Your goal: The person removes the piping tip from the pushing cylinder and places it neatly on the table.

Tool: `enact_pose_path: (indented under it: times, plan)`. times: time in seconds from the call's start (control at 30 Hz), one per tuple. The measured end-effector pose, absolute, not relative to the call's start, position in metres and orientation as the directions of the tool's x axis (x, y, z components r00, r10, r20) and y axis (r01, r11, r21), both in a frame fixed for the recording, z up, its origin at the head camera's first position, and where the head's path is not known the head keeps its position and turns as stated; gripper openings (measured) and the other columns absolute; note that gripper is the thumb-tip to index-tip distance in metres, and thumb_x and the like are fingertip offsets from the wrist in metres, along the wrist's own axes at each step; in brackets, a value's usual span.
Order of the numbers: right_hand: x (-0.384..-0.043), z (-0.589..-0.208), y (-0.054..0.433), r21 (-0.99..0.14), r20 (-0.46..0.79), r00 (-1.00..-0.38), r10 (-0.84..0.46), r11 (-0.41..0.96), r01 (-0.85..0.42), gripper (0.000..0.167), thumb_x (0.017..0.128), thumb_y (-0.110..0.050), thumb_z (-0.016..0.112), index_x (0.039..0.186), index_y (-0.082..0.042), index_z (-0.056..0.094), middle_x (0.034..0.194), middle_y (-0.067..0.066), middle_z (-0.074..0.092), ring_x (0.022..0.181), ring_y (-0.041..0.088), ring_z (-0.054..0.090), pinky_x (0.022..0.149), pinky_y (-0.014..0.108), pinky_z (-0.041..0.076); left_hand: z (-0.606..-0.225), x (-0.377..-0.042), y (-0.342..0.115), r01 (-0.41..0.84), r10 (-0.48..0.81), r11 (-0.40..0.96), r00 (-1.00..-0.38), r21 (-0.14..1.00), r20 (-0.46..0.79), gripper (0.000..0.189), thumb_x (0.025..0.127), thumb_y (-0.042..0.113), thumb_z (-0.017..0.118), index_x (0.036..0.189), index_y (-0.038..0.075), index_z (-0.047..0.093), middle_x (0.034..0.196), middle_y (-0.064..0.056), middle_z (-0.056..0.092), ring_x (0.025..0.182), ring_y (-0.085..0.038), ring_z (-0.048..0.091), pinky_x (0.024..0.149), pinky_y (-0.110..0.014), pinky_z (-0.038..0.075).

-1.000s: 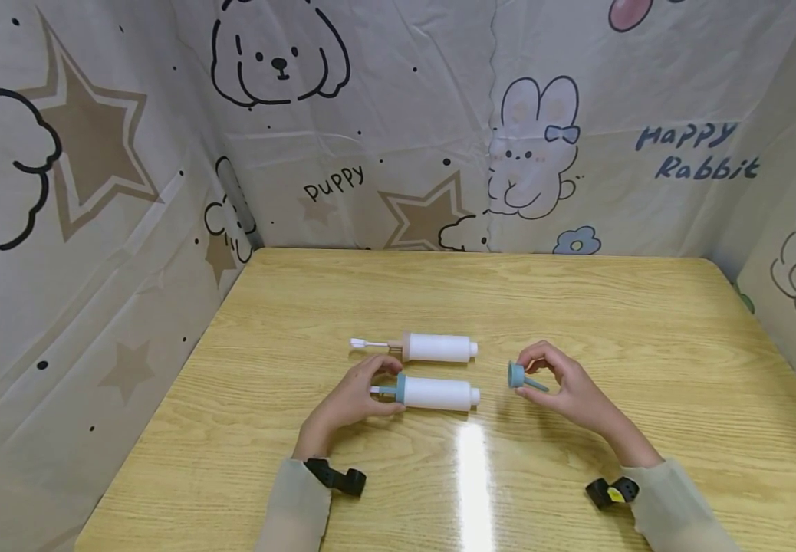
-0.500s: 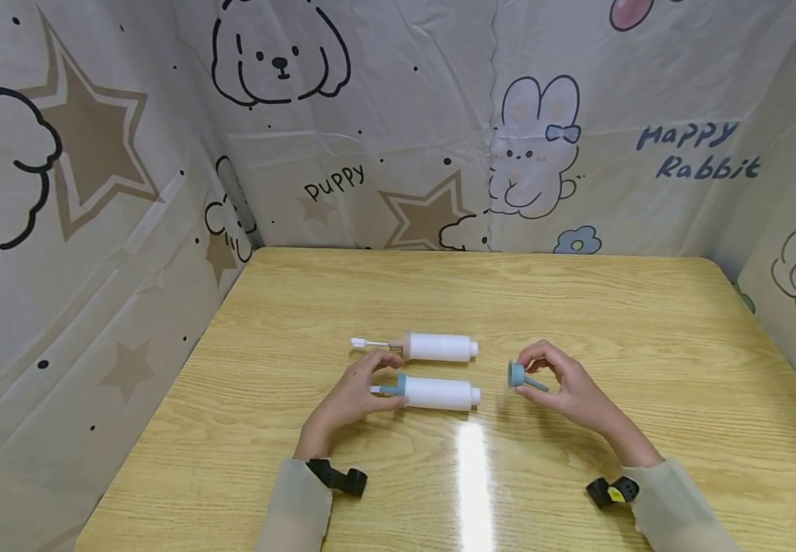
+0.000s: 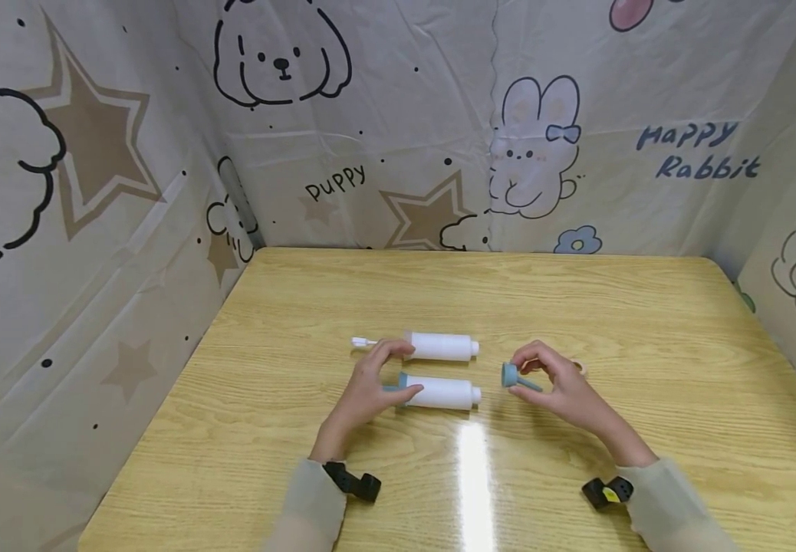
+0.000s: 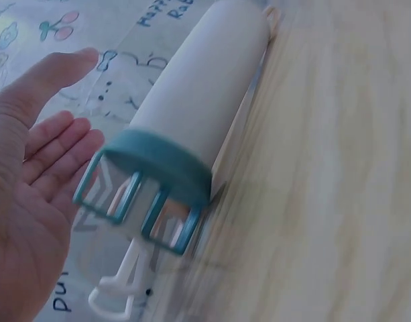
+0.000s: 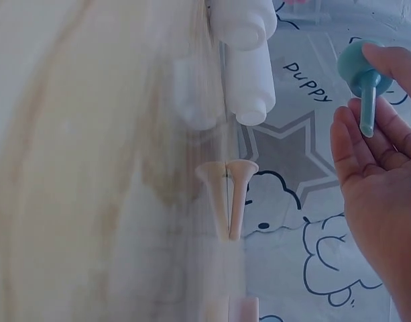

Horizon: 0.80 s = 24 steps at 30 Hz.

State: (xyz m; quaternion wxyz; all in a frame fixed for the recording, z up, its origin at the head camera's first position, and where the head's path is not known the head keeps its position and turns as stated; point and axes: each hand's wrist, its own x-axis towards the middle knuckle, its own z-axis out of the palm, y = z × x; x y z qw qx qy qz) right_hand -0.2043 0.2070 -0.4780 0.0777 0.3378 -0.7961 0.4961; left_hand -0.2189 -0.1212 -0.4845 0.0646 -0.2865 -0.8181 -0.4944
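Observation:
Two white cylinders lie on the table, parallel. The near cylinder has a teal collar with open loop-like frames at its left end. My left hand is spread over that end, thumb overlapping the white body; in the left wrist view its fingers are loose and separated, gripping nothing. The far cylinder has a peach collar, partly hidden by my left fingers, and a thin white rod sticking out left. My right hand pinches a teal cup-shaped piece with a thin stem, cup facing left.
A peach funnel-like piece stands beyond the right hand, mostly hidden by it in the head view. Another peach piece shows at the right wrist view's bottom edge. A printed cloth hangs behind the wooden table.
The left hand has moved right and farther away, off the near cylinder's teal end, and now covers the far cylinder's peach collar. The right hand has shifted slightly left with the teal piece.

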Motion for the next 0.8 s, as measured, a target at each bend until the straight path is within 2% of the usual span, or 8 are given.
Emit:
enact_pose_path:
  times: [0.23,0.33,0.47,0.63,0.8]
  plan:
    - [-0.204,-0.478,0.2,-0.732,0.476,-0.755,-0.451,0.273,-0.624,0.039,0.078,0.011,0.073,0.11,-0.005,0.058,0.102,0.007,0.06,0.093,0.005,0.058,0.083,0.022,0.054,-0.486,-0.217,-0.104,0.598,0.415,0.358,-0.79,0.717,0.451,0.054,0.076,0.014,0.084,0.123,0.006,0.058,0.122,-0.008,0.062,0.116,-0.023,0.059,0.102,-0.046,0.052]
    - [-0.201,-0.47,0.195,-0.726,0.468,-0.764,-0.445,0.299,-0.619,0.037,0.077,0.013,0.073,0.107,-0.002,0.058,0.1,0.01,0.06,0.091,0.004,0.058,0.081,0.023,0.055,-0.484,-0.215,-0.099,0.605,0.416,0.36,-0.785,0.71,0.459,0.054,0.076,0.014,0.084,0.123,0.008,0.059,0.122,-0.007,0.063,0.117,-0.022,0.059,0.108,-0.04,0.048]
    - [-0.193,-0.454,0.185,-0.723,0.446,-0.78,-0.44,0.337,-0.603,0.033,0.077,0.013,0.073,0.104,0.003,0.058,0.098,0.011,0.06,0.09,0.005,0.058,0.08,0.026,0.056,-0.481,-0.212,-0.093,0.619,0.422,0.36,-0.775,0.699,0.469,0.052,0.077,0.014,0.083,0.123,0.008,0.059,0.122,-0.006,0.064,0.117,-0.021,0.06,0.111,-0.034,0.045]
    - [-0.19,-0.447,0.179,-0.708,0.44,-0.782,-0.441,0.365,-0.604,0.032,0.077,0.01,0.075,0.103,0.002,0.058,0.098,0.008,0.062,0.09,0.004,0.059,0.079,0.032,0.058,-0.479,-0.21,-0.083,0.662,0.456,0.35,-0.739,0.663,0.497,0.052,0.077,0.015,0.083,0.121,0.005,0.059,0.122,-0.008,0.064,0.117,-0.023,0.06,0.107,-0.032,0.049]
    - [-0.196,-0.458,0.177,-0.706,0.455,-0.764,-0.457,0.337,-0.623,0.033,0.075,0.012,0.075,0.102,0.002,0.059,0.095,0.009,0.062,0.09,0.005,0.059,0.077,0.033,0.057,-0.477,-0.207,-0.073,0.674,0.495,0.357,-0.723,0.647,0.482,0.053,0.078,0.016,0.082,0.123,0.004,0.057,0.123,-0.009,0.063,0.119,-0.022,0.059,0.108,-0.032,0.048]
